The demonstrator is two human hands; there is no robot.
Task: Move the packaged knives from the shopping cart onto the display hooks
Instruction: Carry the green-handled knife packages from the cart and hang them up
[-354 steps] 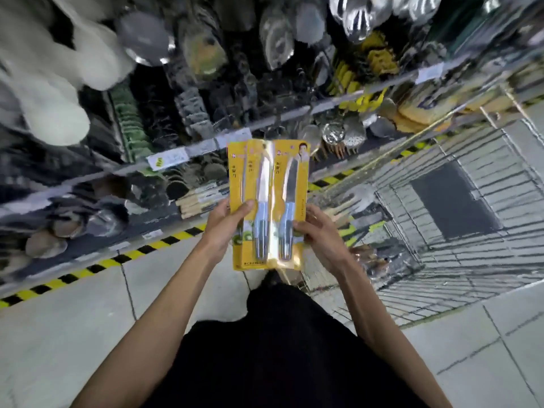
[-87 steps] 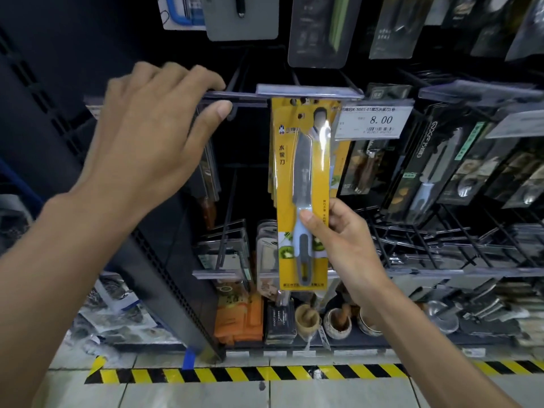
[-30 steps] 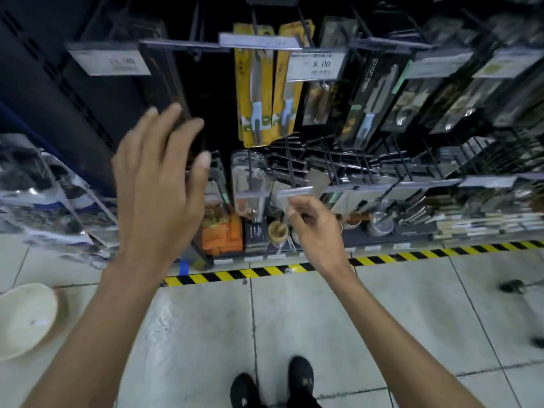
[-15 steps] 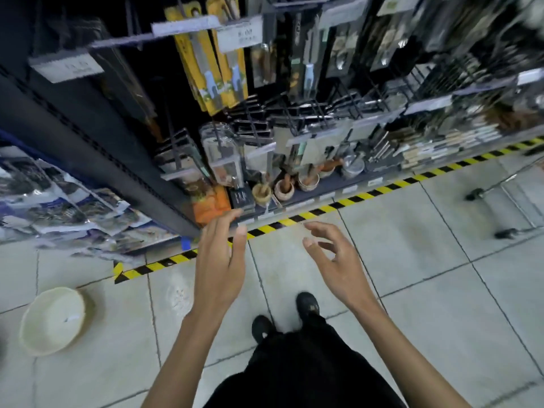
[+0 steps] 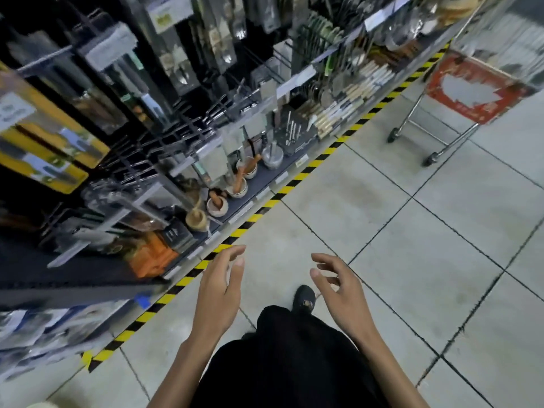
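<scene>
Yellow packaged knives (image 5: 50, 151) hang on the display hooks at the far left, blurred by camera motion. My left hand (image 5: 219, 287) and my right hand (image 5: 338, 287) float low over the tiled floor, both empty with loosely spread fingers. The shopping cart (image 5: 459, 92), with a red sign on its front, stands at the upper right beside the shelves. No knife package is visible inside it from here.
Shelving with kitchen tools and small mortars (image 5: 217, 206) runs along the left. A yellow-black hazard stripe (image 5: 265, 204) marks its base. Grey floor tiles (image 5: 412, 231) stretch between me and the cart. My black-clad legs and a shoe (image 5: 304, 298) are below.
The view has swung right and down from the hooks, bringing the cart into sight. Both hands have let go of the hung knife package and dropped low, empty.
</scene>
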